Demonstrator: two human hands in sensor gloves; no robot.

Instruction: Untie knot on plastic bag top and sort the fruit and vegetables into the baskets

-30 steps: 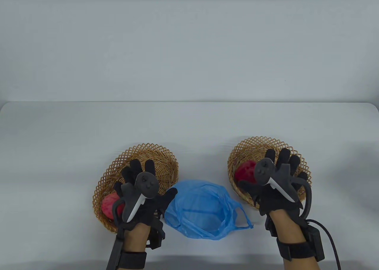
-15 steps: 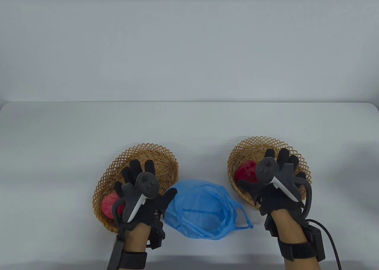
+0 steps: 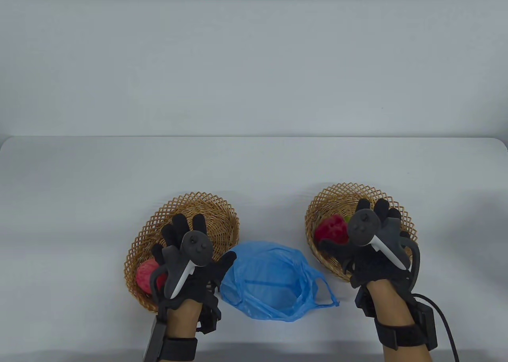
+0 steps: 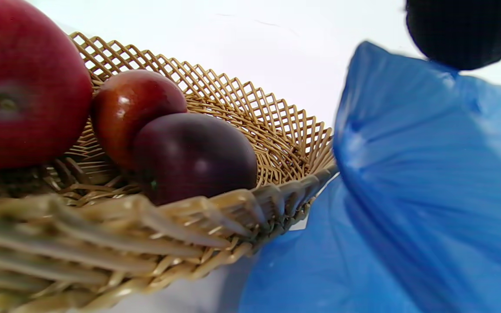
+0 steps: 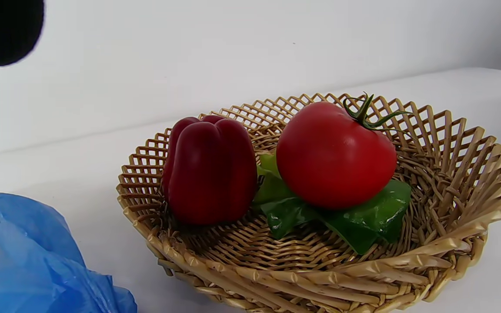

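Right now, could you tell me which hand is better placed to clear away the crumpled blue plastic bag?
Probably the left hand: its thumb reaches the crumpled blue plastic bag. The right hand hovers open over the right woven basket, clear of it.

Pale grey desk (image 3: 254,167), rounded far corners. Plain grey-white wall (image 3: 254,60) behind it, meeting the desk's far edge.

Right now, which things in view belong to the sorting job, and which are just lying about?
Job:
- blue bag, lying slack
- left basket: apple, two dark round fruits
- right basket: pepper, tomato, green leafy vegetable
- left hand, right hand, holding nothing

Lying about:
- only the table
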